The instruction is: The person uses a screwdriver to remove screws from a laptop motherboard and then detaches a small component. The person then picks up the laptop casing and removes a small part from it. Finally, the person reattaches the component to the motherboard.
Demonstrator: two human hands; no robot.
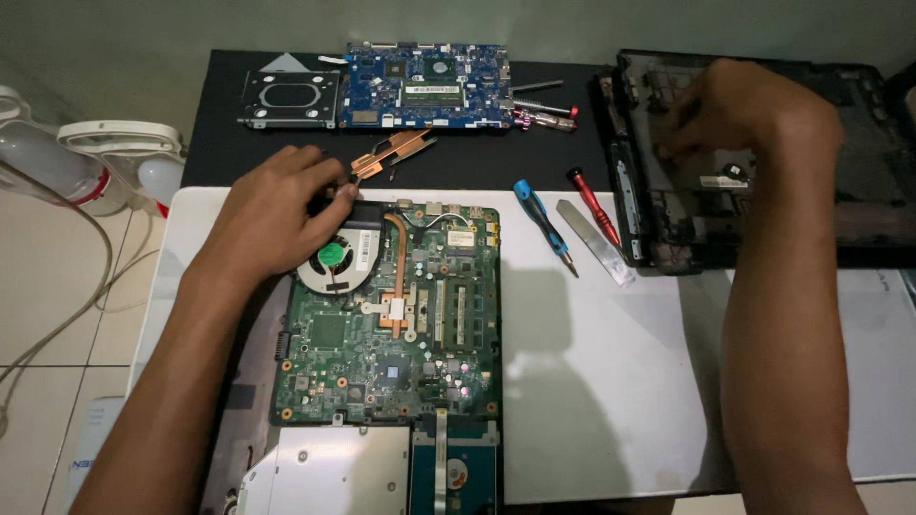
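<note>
While the left hand (277,215) rests curled at the upper left corner of the green motherboard (391,319), its fingertips pinched at something small by the cooling fan (334,259), the right hand (754,105) reaches well away into the black laptop base shell (763,191) at the far right of the bench (611,381). What the left fingertips hold is too small and shadowed to tell; it looks like a screw or connector near the fan. The right hand is loosely clenched with fingers turned down into the shell, and whether it grips anything I cannot tell.

I judge the step in hand to be work at the fan corner of the board, with the right hand fetching or feeling for a part. The next move likely calls for a fine, steady pinch and a tool: the blue screwdriver (544,215) and the red screwdriver (593,205) lie between the two hands, beside a flat metal pry tool (596,243).

The motherboard lies flat in its open chassis, the copper heat pipe (399,277) running down from the fan, memory sticks to its right, drives below. A second, blue board (427,86) sits at the back.
</note>
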